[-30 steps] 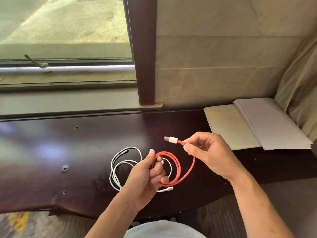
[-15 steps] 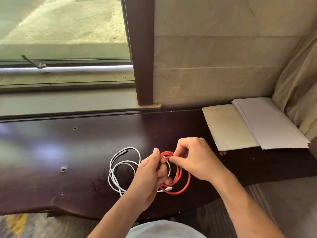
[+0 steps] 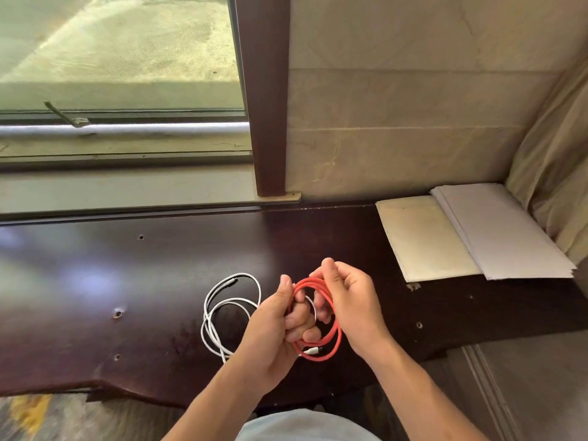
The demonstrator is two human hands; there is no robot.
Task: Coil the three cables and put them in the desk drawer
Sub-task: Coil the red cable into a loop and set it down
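Now both hands around red cable (image 3: 332,346).

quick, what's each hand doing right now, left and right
Left hand: closed around the red cable coil.
Right hand: fingers pinching the top of the same coil.

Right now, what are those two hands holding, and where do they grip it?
Both grip the coiled red cable: the left hand holds the loops' left side, the right hand pinches the top.
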